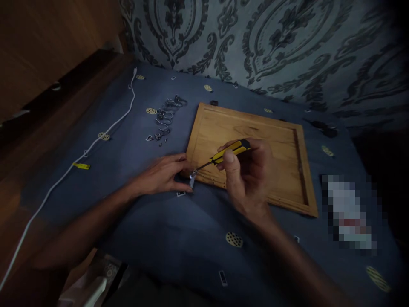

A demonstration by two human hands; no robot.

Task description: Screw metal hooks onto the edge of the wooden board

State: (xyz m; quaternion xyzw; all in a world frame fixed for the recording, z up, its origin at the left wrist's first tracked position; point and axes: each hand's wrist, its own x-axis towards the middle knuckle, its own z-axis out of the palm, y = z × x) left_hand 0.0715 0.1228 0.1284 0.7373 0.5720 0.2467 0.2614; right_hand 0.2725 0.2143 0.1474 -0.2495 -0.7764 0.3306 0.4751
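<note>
A wooden board [255, 140] with a raised frame lies on a dark blue cloth [128, 140]. My right hand [249, 179] is closed round a yellow-and-black screwdriver [228, 152], whose tip points at the board's near left corner. There my left hand [162, 172] pinches a small metal bracket [191, 178] against the corner, fingers pressed together around it.
Several metal hooks [168, 116] and small screws lie on the cloth to the left of the board. A white cable [105, 128] runs along the left side. A wooden ledge [47, 111] borders the left, patterned fabric [255, 42] the back. A blurred-out object [349, 213] lies at the right.
</note>
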